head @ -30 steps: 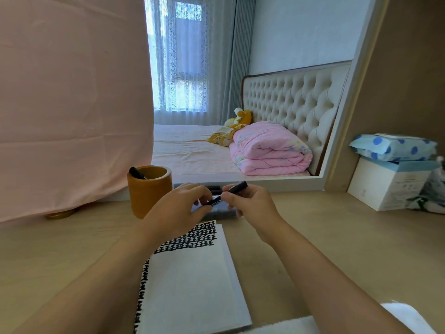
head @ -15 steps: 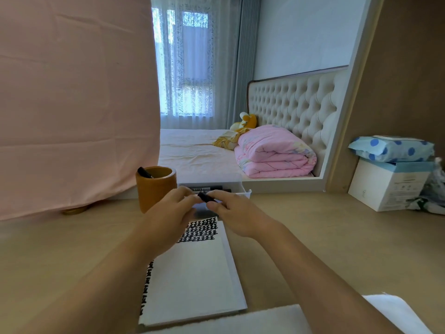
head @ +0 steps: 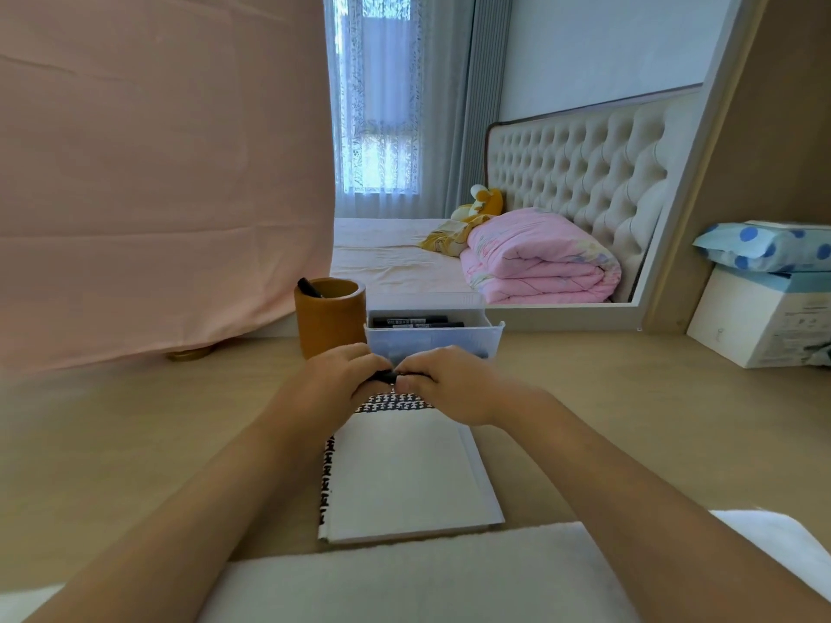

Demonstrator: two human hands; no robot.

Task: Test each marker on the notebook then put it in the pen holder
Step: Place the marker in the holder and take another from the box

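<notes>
Where a second ago the marker stuck up at a slant out of my right hand, it now lies level between both hands, which have closed up until the knuckles nearly meet. From the head camera only a short black stretch of the marker point(head: 385, 376) shows in the gap. My left hand point(head: 340, 383) curls round one end and my right hand point(head: 449, 386) round the other, fingers folded tight, so both are clamped on it. Whether the cap is on or off I cannot tell, because the hands hide both ends.

Directly below the grip lies the far edge of the notebook point(head: 407, 474), its white page running back toward me with no stroke on it that I can see. Just beyond the grip stands the clear plastic box point(head: 449, 341), with more black markers point(head: 416, 321) lying in it. Beyond the grip and to its left is the brown pen holder point(head: 330, 328), with a stored marker point(head: 309, 287) already leaning inside.

I read the closing-up as work on the cap — most likely pulling it off, since the page looks unmarked. So this marker's test seems yet to come, and the pen holder — near my left hand — waits until after that.
</notes>
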